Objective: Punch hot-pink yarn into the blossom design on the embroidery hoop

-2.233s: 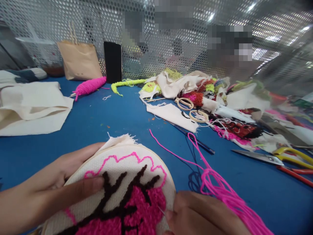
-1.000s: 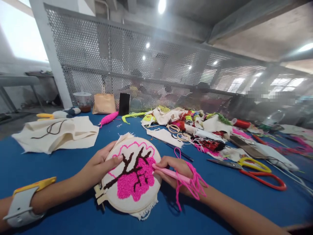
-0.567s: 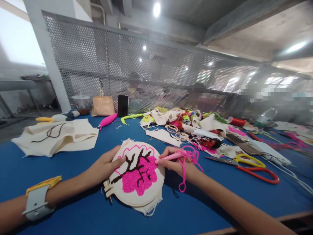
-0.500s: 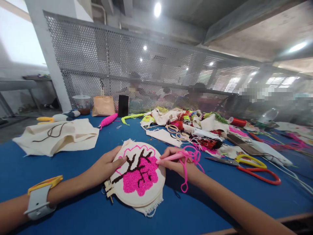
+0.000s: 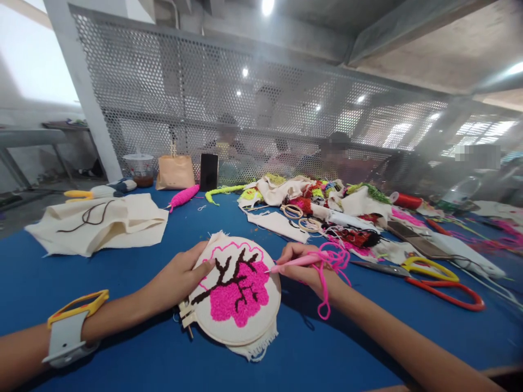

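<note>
Left hand grips hooped embroidery by left rim; likely light, stiff-edged. Right hand pinches punch needle, probably slick; hold barrel.

Hooped embroidery tilts — partly filled pink; punch needle at right.

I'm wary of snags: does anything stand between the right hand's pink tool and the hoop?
Nothing visible. The pink tool in the right hand points its thin tip at the pink stitching in the hoop; pink yarn loops lie about that hand, off the hoop.
</note>
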### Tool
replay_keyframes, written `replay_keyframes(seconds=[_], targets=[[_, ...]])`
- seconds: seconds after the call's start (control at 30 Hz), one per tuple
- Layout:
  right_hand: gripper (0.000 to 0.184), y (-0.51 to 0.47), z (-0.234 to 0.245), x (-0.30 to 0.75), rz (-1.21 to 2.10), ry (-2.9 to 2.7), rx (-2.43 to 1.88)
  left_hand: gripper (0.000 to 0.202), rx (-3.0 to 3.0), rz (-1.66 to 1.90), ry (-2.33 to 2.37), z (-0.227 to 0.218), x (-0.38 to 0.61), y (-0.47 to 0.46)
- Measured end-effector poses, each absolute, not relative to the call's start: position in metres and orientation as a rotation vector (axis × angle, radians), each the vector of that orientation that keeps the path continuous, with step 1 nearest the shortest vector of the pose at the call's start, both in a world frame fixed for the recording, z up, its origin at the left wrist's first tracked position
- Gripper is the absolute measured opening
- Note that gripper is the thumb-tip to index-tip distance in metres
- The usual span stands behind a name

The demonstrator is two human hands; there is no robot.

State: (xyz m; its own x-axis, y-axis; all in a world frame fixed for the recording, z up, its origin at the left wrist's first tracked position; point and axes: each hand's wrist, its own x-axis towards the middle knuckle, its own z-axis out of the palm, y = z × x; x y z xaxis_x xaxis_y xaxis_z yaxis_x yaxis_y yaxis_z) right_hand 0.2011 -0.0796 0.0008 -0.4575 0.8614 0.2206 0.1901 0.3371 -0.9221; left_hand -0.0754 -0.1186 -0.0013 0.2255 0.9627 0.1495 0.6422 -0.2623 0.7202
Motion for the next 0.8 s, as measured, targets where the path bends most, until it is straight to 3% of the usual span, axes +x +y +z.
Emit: replay_keyframes(seconds=[0.8], targets=[[0.025, -0.0746, 0.0029, 0.2108, 1.205, -1.78, -0.912, 0.045, 2.032, 0.686, 1.545, 0.0031, -0.0732, -0.1233]])
